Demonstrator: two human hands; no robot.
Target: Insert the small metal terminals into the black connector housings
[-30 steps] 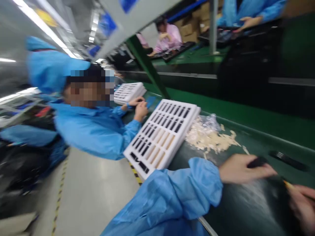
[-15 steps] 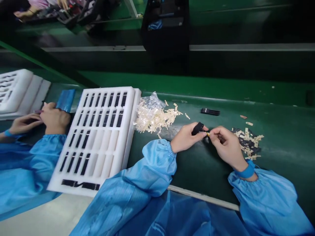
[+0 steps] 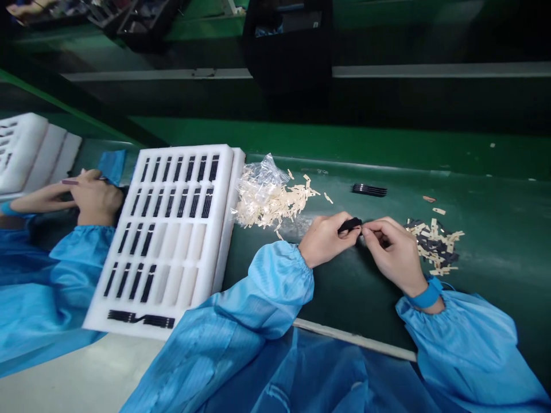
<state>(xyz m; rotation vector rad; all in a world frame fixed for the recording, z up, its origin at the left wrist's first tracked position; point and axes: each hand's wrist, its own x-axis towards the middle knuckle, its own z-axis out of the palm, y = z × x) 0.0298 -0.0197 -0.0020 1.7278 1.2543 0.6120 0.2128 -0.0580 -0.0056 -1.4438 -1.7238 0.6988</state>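
My left hand [image 3: 326,239] pinches a small black strip-shaped part [image 3: 349,225] over the dark green belt. My right hand [image 3: 390,248] meets it from the right, fingertips pressed together at the part's end; what they pinch there is too small to name. Left of my hands lies a white foam tray [image 3: 224,241] whose slots are partly filled with black strips. A heap of pale beige tabs [image 3: 275,201] on clear plastic film lies behind my left hand. A smaller pile of beige and black scraps [image 3: 434,245] sits right of my right hand.
A loose black strip [image 3: 369,190] lies on the belt beyond my hands. A co-worker's hands [image 3: 92,198] in blue sleeves work at the left, next to a second white foam tray [image 3: 26,152]. A dark box [image 3: 288,46] stands across the line.
The view swung from the co-worker on the left down to my hands. My hands came together on the black part; the yellow tip seen half a second ago is now hidden between the fingers.
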